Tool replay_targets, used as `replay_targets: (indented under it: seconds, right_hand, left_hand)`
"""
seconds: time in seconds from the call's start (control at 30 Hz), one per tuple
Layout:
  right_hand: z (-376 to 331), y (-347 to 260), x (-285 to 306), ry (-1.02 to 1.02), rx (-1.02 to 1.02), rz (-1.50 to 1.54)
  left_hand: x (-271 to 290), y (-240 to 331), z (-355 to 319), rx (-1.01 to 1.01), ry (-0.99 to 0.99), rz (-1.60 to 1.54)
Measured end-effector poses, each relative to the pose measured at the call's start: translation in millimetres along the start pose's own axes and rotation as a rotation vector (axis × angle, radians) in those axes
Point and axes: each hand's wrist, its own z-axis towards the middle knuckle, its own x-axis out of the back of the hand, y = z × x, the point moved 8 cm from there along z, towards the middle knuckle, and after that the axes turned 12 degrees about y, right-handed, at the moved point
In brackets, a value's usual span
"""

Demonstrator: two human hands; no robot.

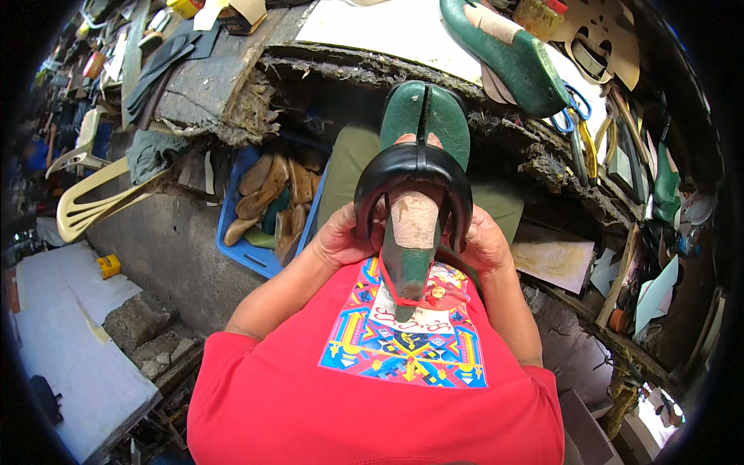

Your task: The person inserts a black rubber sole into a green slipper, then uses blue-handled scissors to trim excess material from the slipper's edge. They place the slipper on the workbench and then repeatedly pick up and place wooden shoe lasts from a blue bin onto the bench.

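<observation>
A green shoe last (411,267) with a tan patch on its top stands against my red shirt, its toe end pointing away from me. Over it arches a padded black sandal upper (415,167), its two sides hanging down around the last. My left hand (346,235) grips the left lower edge of the upper, fingers curled beneath it. On the opposite side my right hand (482,240) pinches the other edge; its fingertips are partly hidden behind the black material. A narrow black strip runs along the middle of the last's toe part.
Ahead is a worn workbench (209,85) with a ragged front edge. Another green last (515,62) lies on it, near blue-handled scissors (573,108). A blue crate (240,252) of wooden lasts stands left of my knees. A cream plastic chair (101,198) is farther left.
</observation>
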Motion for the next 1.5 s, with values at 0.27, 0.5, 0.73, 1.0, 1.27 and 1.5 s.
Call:
replay_targets:
  seconds: [0.27, 0.5, 0.73, 1.0, 1.27, 1.5]
  right_hand:
    - [7, 7, 0, -0.037, -0.044, 0.030]
    - [20, 17, 5, 0.030, -0.052, 0.028]
    - [18, 5, 6, -0.082, -0.010, -0.073]
    - [7, -28, -20, -0.192, 0.106, -0.386]
    - [-5, -66, -73, -0.369, 0.336, -0.485]
    - [-9, -82, -110, -0.781, 0.505, -0.560]
  left_hand:
    - [17, -6, 0, 0.033, 0.009, -0.067]
    - [7, -9, 4, 0.099, -0.017, -0.033]
    - [-9, -6, 4, 0.099, -0.022, 0.092]
    - [-43, -17, 4, 0.189, -0.085, 0.108]
    - [-61, -36, -1, 0.117, -0.216, 0.907]
    - [-71, -54, -19, 0.472, -0.122, 0.252]
